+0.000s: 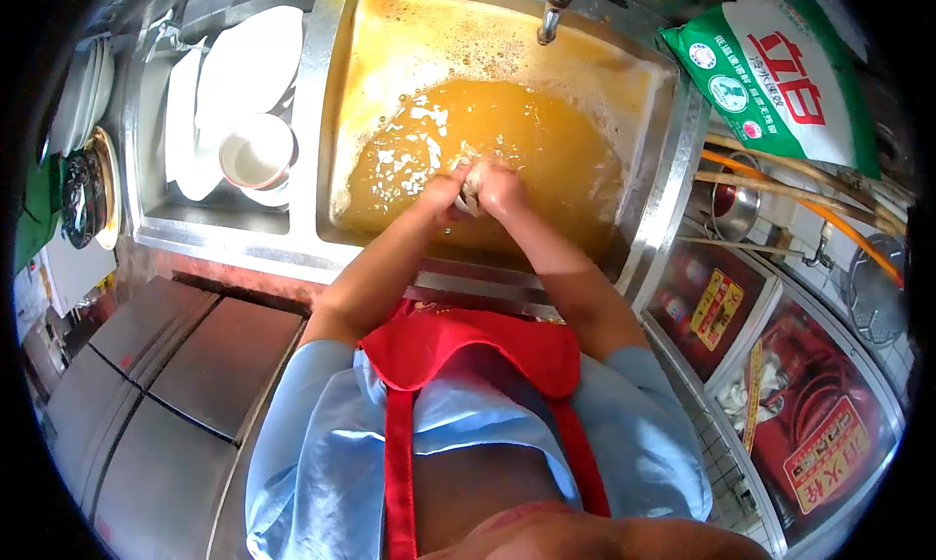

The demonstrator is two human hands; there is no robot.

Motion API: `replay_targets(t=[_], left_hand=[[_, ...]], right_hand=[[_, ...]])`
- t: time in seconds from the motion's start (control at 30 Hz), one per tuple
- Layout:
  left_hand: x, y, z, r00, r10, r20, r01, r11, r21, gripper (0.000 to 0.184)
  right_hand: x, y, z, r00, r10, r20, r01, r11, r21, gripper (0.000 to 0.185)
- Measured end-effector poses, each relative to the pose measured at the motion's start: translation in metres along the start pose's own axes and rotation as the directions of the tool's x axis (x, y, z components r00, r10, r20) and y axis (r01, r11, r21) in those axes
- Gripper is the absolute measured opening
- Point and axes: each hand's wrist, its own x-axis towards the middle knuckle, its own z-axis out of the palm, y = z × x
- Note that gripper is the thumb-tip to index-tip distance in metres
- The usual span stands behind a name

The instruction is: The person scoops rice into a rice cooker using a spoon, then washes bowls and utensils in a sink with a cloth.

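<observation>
My left hand and my right hand are close together just above the murky yellow-brown water in the large sink basin. Both are closed around a small, pale, wet thing, partly hidden by my fingers. It might be a bunched cloth, but I cannot make out its kind. Foam lies on the water along the back and the sides of the basin. Bright glints show on the surface just left of my hands.
White plates and a white bowl stand in the left basin. A faucet hangs over the large basin's back edge. A green-and-white bag lies at the right, above hoses and a metal pot.
</observation>
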Motion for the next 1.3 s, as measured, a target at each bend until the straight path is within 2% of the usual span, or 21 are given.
replay_targets(t=[0.03,0.07,0.1,0.17,0.2,0.3,0.33,0.43,0.47,0.53,0.63,0.7,0.73,0.83,0.9,0.93,1.03,1.13,1.23,1.27,1.3], left_hand=[[-0.005,0.002,0.005,0.999,0.021,-0.037,-0.021,1.0,-0.005,0.048],[-0.01,0.004,0.009,0.999,0.01,-0.031,-0.011,1.0,-0.006,0.053],[-0.012,0.007,0.009,0.995,0.073,-0.064,-0.072,0.997,0.02,0.055],[-0.013,0.009,0.011,0.973,0.197,-0.122,-0.189,0.979,0.072,0.059],[-0.001,0.01,0.002,0.991,0.109,-0.079,-0.099,0.988,0.121,0.063],[0.0,0.019,-0.003,0.91,0.379,-0.169,-0.294,0.876,0.382,0.057],[0.004,0.021,-0.006,0.872,0.478,-0.104,-0.406,0.826,0.392,0.043],[-0.024,0.032,-0.006,0.551,0.828,0.101,-0.595,0.306,0.743,0.05],[-0.027,0.036,-0.006,0.553,0.819,0.152,-0.571,0.239,0.786,0.064],[-0.046,0.045,-0.005,0.493,0.829,0.264,-0.573,0.081,0.816,0.062],[-0.057,0.053,-0.009,0.345,0.837,0.425,-0.555,-0.183,0.812,0.06],[-0.069,0.059,-0.009,0.265,0.83,0.49,-0.54,-0.293,0.789,0.059],[-0.069,0.059,-0.009,0.273,0.837,0.474,-0.543,-0.273,0.794,0.059],[-0.06,0.054,-0.008,0.302,0.846,0.439,-0.579,-0.203,0.789,0.057],[-0.047,0.048,-0.01,0.338,0.835,0.434,-0.632,-0.14,0.762,0.055],[-0.048,0.045,-0.007,0.477,0.774,0.416,-0.646,-0.012,0.763,0.054],[-0.032,0.033,-0.009,0.465,0.72,0.514,-0.752,0.014,0.659,0.055],[-0.034,0.034,-0.007,0.602,0.609,0.517,-0.745,0.194,0.639,0.045],[-0.045,0.045,0.001,0.704,0.509,0.496,-0.676,0.263,0.689,0.036],[-0.047,0.048,0.005,0.738,0.484,0.47,-0.637,0.273,0.721,0.033],[-0.047,0.048,0.007,0.772,0.456,0.442,-0.596,0.281,0.752,0.03]], right_hand=[[0.008,-0.003,-0.001,0.974,0.19,0.123,-0.201,0.976,0.082,0.018],[0.018,0.008,0.024,0.974,0.225,-0.002,-0.22,0.955,0.197,0.019],[0.018,0.008,0.031,0.979,0.193,0.071,-0.199,0.803,0.561,0.019],[0.013,0.014,0.042,0.986,0.06,0.156,-0.163,0.157,0.974,0.019],[-0.003,0.002,0.019,0.98,0.033,0.197,-0.198,0.05,0.979,0.02],[-0.016,0.033,-0.005,0.95,-0.133,0.282,-0.159,0.572,0.805,0.03],[-0.019,0.042,-0.008,0.939,-0.197,0.282,-0.146,0.514,0.845,0.037],[-0.028,0.063,-0.033,0.955,-0.082,0.284,-0.113,0.788,0.606,0.041],[-0.029,0.069,-0.034,0.976,-0.086,0.201,-0.027,0.866,0.5,0.042],[-0.032,0.075,-0.034,0.991,-0.126,0.034,0.114,0.964,0.24,0.045],[-0.034,0.062,-0.043,0.984,0.021,0.177,0.011,0.984,-0.177,0.037],[-0.054,0.028,-0.074,0.977,-0.046,0.207,0.074,0.989,-0.129,0.033],[-0.069,0.009,-0.094,0.972,-0.078,0.219,0.103,0.989,-0.106,0.031],[-0.104,-0.023,-0.126,0.858,-0.502,0.112,0.512,0.811,-0.284,0.032],[-0.114,-0.035,-0.138,0.824,-0.563,0.064,0.562,0.797,-0.222,0.034],[-0.116,-0.038,-0.141,0.805,-0.592,0.041,0.588,0.786,-0.192,0.036],[-0.106,-0.039,-0.146,0.771,-0.63,-0.093,0.632,0.775,-0.016,0.044],[-0.084,-0.049,-0.139,0.705,-0.593,-0.388,0.69,0.699,0.185,0.057],[-0.064,-0.043,-0.108,0.666,-0.704,-0.246,0.637,0.709,-0.302,0.065],[-0.06,-0.044,-0.1,0.695,-0.683,-0.225,0.57,0.714,-0.407,0.06],[-0.045,-0.033,-0.089,0.696,-0.677,-0.239,0.586,0.728,-0.355,0.059]])
